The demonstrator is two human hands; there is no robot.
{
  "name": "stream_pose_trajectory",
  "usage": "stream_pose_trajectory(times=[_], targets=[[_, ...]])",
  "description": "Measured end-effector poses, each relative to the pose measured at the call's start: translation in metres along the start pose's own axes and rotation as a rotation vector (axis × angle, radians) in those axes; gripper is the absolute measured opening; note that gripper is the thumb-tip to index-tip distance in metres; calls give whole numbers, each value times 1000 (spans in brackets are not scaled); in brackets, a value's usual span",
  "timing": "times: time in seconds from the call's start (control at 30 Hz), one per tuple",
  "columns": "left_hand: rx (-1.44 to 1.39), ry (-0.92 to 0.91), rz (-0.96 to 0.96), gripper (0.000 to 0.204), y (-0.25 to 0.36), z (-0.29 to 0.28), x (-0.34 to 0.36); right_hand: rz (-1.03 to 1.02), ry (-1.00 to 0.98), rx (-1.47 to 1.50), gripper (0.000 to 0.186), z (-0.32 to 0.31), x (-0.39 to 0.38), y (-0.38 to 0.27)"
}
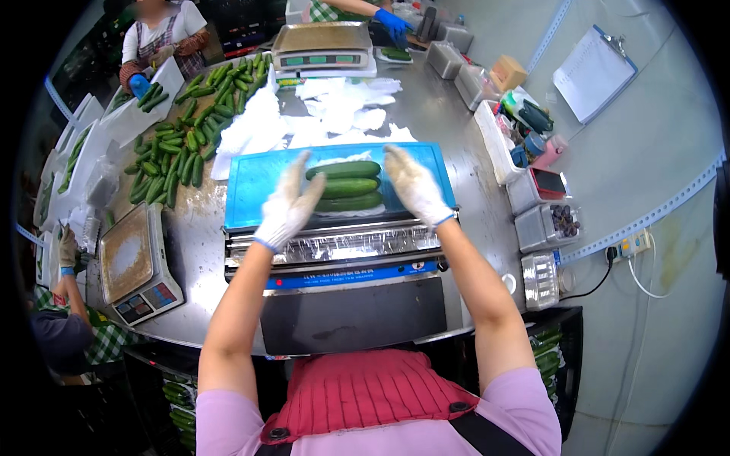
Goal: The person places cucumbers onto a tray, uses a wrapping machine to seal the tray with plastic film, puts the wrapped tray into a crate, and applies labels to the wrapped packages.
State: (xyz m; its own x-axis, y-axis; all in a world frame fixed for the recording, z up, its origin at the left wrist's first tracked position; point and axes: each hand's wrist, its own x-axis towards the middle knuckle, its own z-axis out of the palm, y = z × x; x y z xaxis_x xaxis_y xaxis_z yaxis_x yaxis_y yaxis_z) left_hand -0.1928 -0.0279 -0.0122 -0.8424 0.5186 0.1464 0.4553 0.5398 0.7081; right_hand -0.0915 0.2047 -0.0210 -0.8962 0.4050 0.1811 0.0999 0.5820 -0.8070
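Three green cucumbers [346,187] lie side by side on a white tray [374,210], which rests on the blue top [255,190] of a film wrapping machine. To their left is my left hand [289,204] in a white glove, its fingers stretched and the thumb spread toward the cucumbers' ends. On the other side my right hand [413,184], gloved the same way, is open beside the tray with its fingers extended. Whether either hand touches the tray, I cannot tell. Shiny clear film [342,245] stretches across the machine's front, below the tray.
A heap of cucumbers [182,144] covers the table's left. Scales stand at the near left [129,254] and far middle [322,47]. Crumpled white sheets [342,102] lie behind the machine. Containers [547,226] line the right edge. Co-workers, one at far left [163,34], are around the table.
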Motion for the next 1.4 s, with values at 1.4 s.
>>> stream_pose_trajectory(times=[1.4], targets=[[-633, -3, -364, 30, -60, 18, 67, 180, -2, -63, 54, 22, 59, 59]])
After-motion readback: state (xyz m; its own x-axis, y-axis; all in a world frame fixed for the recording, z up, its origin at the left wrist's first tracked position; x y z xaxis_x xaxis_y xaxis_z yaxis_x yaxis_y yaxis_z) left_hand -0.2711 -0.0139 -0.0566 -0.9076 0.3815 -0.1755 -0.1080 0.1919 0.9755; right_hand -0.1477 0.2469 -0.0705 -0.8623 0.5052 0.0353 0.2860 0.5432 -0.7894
